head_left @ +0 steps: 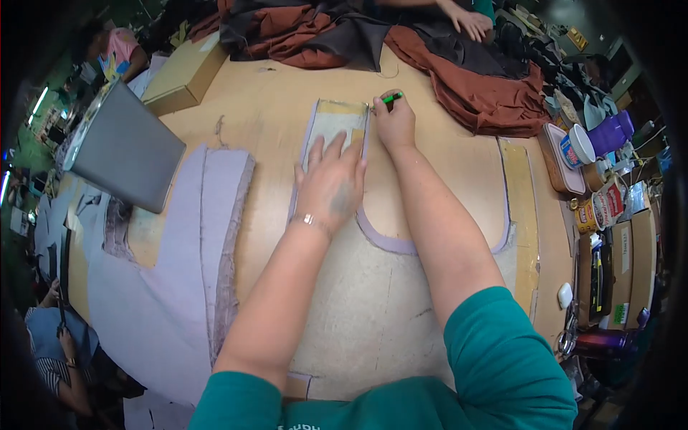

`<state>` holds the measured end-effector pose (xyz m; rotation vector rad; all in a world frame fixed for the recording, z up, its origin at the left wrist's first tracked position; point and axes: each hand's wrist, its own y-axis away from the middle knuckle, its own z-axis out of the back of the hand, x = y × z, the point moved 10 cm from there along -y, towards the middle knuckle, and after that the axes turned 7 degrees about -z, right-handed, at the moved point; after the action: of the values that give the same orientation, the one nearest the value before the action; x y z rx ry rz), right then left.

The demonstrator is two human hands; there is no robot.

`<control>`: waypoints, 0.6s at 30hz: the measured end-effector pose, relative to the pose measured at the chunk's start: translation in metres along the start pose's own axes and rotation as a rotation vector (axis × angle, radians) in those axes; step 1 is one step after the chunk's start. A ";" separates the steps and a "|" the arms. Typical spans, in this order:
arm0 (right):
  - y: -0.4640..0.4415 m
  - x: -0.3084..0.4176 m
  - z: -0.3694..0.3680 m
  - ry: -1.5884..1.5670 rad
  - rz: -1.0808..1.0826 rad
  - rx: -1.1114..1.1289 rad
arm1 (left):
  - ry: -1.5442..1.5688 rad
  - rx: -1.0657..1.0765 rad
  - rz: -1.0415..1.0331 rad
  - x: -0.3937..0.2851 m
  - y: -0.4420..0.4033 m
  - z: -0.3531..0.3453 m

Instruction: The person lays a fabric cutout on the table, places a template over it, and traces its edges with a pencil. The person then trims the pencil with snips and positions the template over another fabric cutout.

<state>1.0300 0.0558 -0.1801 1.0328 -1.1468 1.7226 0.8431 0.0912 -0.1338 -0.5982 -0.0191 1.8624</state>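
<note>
My left hand (332, 180) lies flat with fingers spread on the narrow upper strip of a large grey garment pattern (373, 308). Yellowish tape edges this pattern at the strip's top and along its right side. Beneath it, lavender fabric (387, 242) shows as a thin border around the curved cutout. My right hand (395, 125) is closed around a green pen (393, 97), at the top right corner of the strip. The pen's tip is too small to make out clearly, so I cannot tell whether it touches the fabric.
Left of the pattern lie cut lavender pieces (165, 308), below a grey bin (132, 150) and a cardboard box (188, 75). Rust and black cloth (473, 89) covers the far edge, near another person's hand (469, 23). Tubs (577, 147) and boxes (622, 265) line the right.
</note>
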 end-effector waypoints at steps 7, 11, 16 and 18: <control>0.019 0.024 -0.004 0.190 0.149 0.060 | -0.105 0.157 0.132 0.044 -0.024 -0.053; 0.064 0.052 -0.005 0.265 0.254 0.133 | -0.082 0.154 0.133 0.050 -0.027 -0.050; 0.156 0.090 0.015 0.261 0.418 0.337 | -0.101 0.154 0.116 0.051 -0.026 -0.050; 0.187 0.096 0.025 0.301 0.457 0.426 | -0.120 0.141 0.100 0.053 -0.028 -0.055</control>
<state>0.8295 -0.0003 -0.1393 0.7417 -0.8812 2.4680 0.8773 0.1335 -0.1938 -0.3959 0.0644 1.9756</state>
